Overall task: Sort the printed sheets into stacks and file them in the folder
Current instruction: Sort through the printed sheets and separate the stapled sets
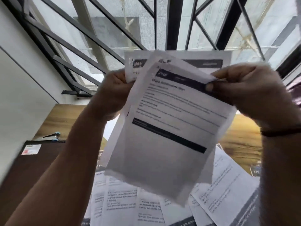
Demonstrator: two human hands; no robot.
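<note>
I hold a fanned bunch of printed sheets (164, 128) up in front of me, above the desk. My left hand (112, 93) grips the bunch at its left edge. At the top right corner of the front sheet, my right hand (244, 93) pinches the paper between thumb and fingers. The front sheet is tilted and carries a dark header bar and a second dark bar lower down. Two more sheets (203, 60) show behind it. Several other printed sheets (130, 201) lie spread and overlapping on the desk below. A dark brown folder (32, 163) lies closed at the left.
A stapler (52, 137) with blue trim rests on the wooden desk (241, 141) just beyond the folder. A window with a black metal grille (172, 23) fills the background. A white wall (19, 88) stands at the left.
</note>
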